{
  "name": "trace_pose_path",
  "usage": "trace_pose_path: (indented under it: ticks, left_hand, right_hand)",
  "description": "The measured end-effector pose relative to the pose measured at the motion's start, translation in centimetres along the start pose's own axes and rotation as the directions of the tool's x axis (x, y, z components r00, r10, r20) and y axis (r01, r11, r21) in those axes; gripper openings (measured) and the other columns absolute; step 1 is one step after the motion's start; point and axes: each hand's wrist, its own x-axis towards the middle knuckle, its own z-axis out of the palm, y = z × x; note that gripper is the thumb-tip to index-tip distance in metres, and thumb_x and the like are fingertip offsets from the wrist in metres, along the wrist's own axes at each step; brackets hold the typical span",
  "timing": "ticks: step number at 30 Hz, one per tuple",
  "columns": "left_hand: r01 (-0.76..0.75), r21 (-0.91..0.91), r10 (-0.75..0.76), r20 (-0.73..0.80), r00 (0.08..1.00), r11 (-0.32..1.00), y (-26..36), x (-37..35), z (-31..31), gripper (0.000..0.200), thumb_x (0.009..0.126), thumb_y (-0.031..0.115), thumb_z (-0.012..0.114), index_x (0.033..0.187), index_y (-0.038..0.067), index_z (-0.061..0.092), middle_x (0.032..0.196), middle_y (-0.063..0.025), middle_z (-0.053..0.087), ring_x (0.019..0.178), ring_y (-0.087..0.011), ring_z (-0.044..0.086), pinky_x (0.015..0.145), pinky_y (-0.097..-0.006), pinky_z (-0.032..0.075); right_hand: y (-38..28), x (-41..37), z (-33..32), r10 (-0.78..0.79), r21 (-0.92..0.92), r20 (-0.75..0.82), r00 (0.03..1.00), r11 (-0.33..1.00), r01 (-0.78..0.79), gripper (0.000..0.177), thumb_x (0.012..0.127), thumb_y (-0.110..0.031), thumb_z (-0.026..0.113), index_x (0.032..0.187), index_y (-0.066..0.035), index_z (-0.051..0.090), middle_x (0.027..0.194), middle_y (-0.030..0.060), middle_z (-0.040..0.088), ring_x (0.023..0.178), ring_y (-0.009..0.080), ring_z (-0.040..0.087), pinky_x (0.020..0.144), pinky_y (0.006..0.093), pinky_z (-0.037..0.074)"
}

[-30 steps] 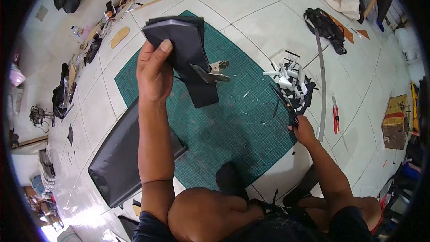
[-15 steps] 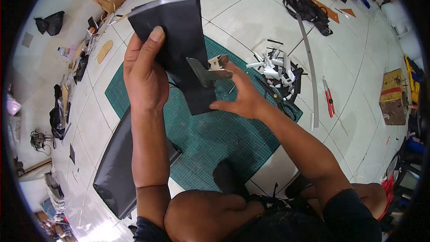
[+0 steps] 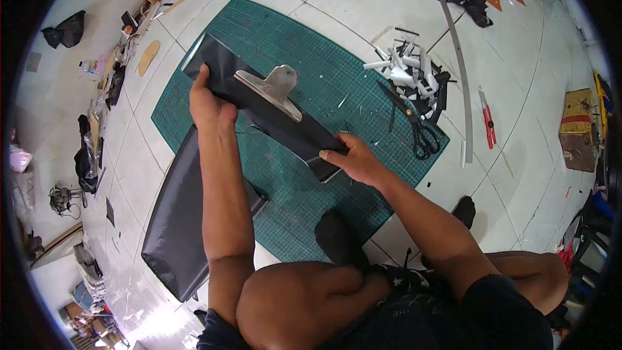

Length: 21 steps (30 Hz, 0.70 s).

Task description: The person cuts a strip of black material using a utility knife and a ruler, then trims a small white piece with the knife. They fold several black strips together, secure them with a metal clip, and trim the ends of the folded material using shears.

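Note:
A folded strip of black sheet material (image 3: 259,107) is held between my two hands, slanting down to the right over the green cutting mat (image 3: 285,220). A metal bulldog clip (image 3: 278,87) sits clamped along its upper long edge. My left hand (image 3: 212,100) grips the upper left end, thumb and fingers closed on it. At the lower right end my right hand (image 3: 353,159) pinches the strip, its thumb on top. Underneath, part of the mat is hidden by the strip.
Black scissors (image 3: 414,120) lie on the mat's right side, beside a heap of black and white offcuts (image 3: 414,74). Farther right are a long grey strip (image 3: 460,71) and a red cutter knife (image 3: 487,123). A black sheet roll (image 3: 181,227) lies left of my knees.
The black strip has come down and turned from nearly upright to a slant. My right hand has shifted from beside the clip to the strip's lower end.

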Motion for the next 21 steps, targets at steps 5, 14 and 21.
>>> trace_pose_path:
  ticks: [5,14,21]
  left_hand:
    - [0.085,-0.07,-0.098,-0.216,0.972,0.994,-2.9,3.6,-7.2,0.025,0.095,0.019,0.056,0.113,0.003,0.063,0.115,-0.0119,0.067,0.107,-0.029,0.063,0.102,-0.0483,0.044]
    - [0.098,0.001,-0.077,-0.618,0.783,0.995,-6.9,5.3,-15.4,0.034,0.089,0.016,0.062,0.118,-0.002,0.06,0.124,-0.0177,0.062,0.112,-0.0341,0.06,0.106,-0.0538,0.04]
    - [0.227,0.967,0.839,-0.216,0.5,0.114,-7.1,1.2,-14.9,0.048,0.082,0.021,0.071,0.124,0.001,0.058,0.119,-0.0186,0.055,0.106,-0.0298,0.058,0.091,-0.0437,0.049]
  right_hand:
    - [3.3,1.9,-0.9,0.109,0.086,0.034,0.993,0.99,-0.112,0.05,0.082,-0.032,0.079,0.109,0.005,0.061,0.09,0.0115,0.065,0.079,0.0179,0.062,0.067,0.0315,0.05]
    - [3.7,4.9,-0.8,0.305,-0.139,0.004,0.952,0.943,-0.301,0.048,0.077,-0.029,0.082,0.106,0.005,0.065,0.101,0.0157,0.067,0.091,0.0244,0.064,0.077,0.0354,0.05]
    - [2.3,4.9,-2.5,0.353,-0.284,0.018,0.935,0.899,-0.334,0.046,0.073,-0.028,0.084,0.101,0.004,0.066,0.095,0.0146,0.067,0.09,0.0238,0.064,0.073,0.0353,0.05]
